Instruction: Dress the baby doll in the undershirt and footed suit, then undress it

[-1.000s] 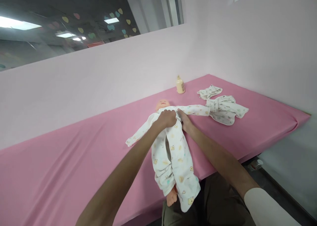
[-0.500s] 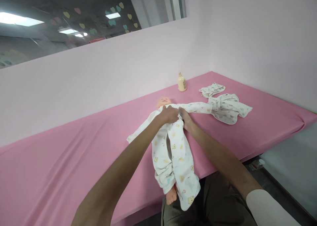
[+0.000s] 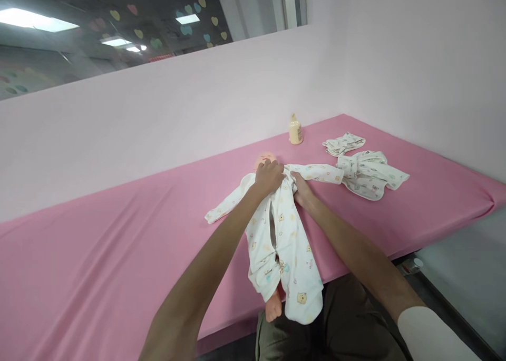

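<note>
A baby doll lies on its back, its head (image 3: pixel 263 159) toward the wall and partly covered by my left hand. One bare foot (image 3: pixel 273 307) pokes out of a white baby romper (image 3: pixel 298 250) printed with bears. The romper's sleeves spread to both sides, and a slit gapes down its front between the legs. My left hand (image 3: pixel 269 177) is closed on the cloth at the chest, just below the doll's face. At the romper's right side, my right hand (image 3: pixel 303 191) pinches bunched cloth, its fingertips partly hidden in the folds.
A pink-covered table (image 3: pixel 158 255) runs along the wall. Against the wall stands a cream pump bottle (image 3: pixel 295 130). To the right lie a folded white printed cloth (image 3: pixel 344 143) and a crumpled printed garment (image 3: pixel 371 174), which touches the romper's right sleeve end. The table's front edge meets my legs.
My left hand has moved up the chest toward the doll's face, covering more of it. The romper's right leg hangs flatter and wider. The whole view has shifted slightly.
</note>
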A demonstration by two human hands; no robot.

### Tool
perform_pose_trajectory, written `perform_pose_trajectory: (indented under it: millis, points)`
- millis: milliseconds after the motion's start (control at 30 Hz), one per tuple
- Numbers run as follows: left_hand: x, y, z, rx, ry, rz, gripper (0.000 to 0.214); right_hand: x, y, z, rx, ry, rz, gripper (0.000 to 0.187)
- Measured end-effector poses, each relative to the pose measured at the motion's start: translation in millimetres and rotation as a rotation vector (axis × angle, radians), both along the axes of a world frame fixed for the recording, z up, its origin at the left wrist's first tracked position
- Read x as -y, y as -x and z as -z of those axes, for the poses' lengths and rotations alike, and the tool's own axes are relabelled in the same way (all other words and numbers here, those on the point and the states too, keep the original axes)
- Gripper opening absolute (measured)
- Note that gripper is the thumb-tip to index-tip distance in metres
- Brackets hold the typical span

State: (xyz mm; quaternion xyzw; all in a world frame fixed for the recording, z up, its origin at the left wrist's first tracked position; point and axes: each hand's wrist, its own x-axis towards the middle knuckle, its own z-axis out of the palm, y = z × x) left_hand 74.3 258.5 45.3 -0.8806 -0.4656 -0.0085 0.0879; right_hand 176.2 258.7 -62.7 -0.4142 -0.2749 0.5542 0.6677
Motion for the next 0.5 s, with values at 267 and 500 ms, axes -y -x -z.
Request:
perform_pose_trajectory:
  millis: [267,500]
  points:
    - [51,50,6.1,0.325,-0.159,-0.103,0.025,2,0,1.9,-0.254,0.156,0.057,0.019]
    - [205,93,31.2,0.226,-0.054,0.221,0.013,5,-1,6.3,-0.228,0.130,0.041,0.021]
